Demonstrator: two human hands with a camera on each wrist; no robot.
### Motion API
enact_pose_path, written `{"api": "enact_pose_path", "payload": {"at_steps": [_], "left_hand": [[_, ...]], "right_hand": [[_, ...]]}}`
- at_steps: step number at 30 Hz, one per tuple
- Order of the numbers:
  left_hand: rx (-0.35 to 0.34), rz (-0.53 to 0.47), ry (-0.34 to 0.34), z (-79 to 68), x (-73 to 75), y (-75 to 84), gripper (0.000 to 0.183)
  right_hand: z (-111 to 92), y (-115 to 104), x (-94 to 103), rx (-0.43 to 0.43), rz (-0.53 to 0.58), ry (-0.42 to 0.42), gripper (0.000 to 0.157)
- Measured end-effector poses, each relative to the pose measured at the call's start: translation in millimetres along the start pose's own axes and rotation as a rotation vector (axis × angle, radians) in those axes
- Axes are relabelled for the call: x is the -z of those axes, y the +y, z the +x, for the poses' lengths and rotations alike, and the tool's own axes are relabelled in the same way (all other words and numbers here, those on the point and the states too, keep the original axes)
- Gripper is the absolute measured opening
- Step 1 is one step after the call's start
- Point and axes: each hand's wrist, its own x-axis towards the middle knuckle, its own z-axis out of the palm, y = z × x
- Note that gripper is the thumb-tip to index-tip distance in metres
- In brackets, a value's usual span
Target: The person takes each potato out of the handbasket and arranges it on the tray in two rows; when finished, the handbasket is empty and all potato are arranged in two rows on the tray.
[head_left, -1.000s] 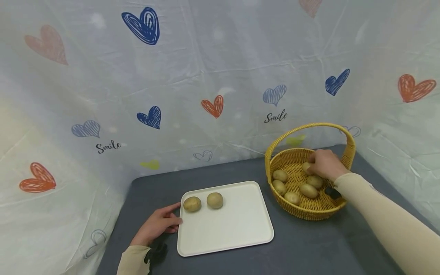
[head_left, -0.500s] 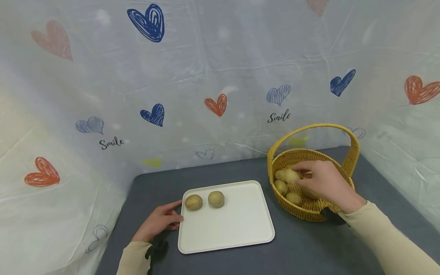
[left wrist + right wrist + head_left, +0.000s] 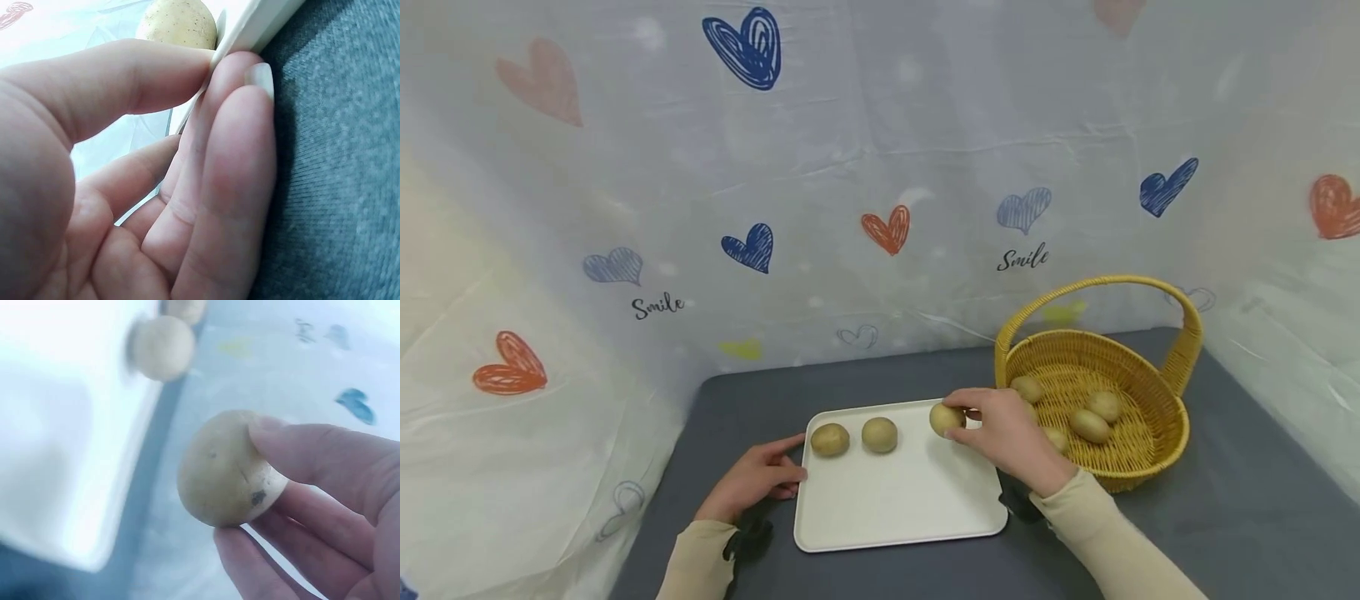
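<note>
My right hand (image 3: 1011, 437) pinches a potato (image 3: 946, 420) between thumb and fingers, above the right part of a white tray (image 3: 895, 504). A dark blemish shows on this potato (image 3: 228, 469) in the right wrist view. Two more potatoes lie side by side on the tray's far left: an oval one (image 3: 830, 440) at the corner and a rounder one (image 3: 879, 435). At the tray's left edge, my left hand (image 3: 751, 483) grips the rim; in the left wrist view its thumb (image 3: 144, 78) is on the rim, with fingers curled beneath.
A yellow wicker basket (image 3: 1168, 408) with a tall arched handle stands right of the tray, holding several potatoes (image 3: 1090, 425), some partly behind my right hand. A dark grey cloth (image 3: 865, 379) covers the table. Behind it hangs a white curtain (image 3: 820, 150) printed with hearts.
My right hand has lifted a potato out of the basket and carried it left over the tray. My left hand stays at the tray's edge. The head view has shifted slightly.
</note>
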Motion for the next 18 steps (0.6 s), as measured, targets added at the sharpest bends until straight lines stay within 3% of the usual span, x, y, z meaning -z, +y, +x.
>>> {"api": "enact_pose_path", "payload": {"at_steps": [7,18], "left_hand": [[0.013,-0.004,0.021,3.7,-2.1,-0.4,0.080],[0.028,-0.004,0.026,0.5,-1.4,-0.3,0.080]], "right_hand": [[20.1,10.6,-45.7,-0.023,-0.001,-0.001,0.034],[27.7,15.4,-66.7,-0.039,0.012,-0.037,0.034]]}}
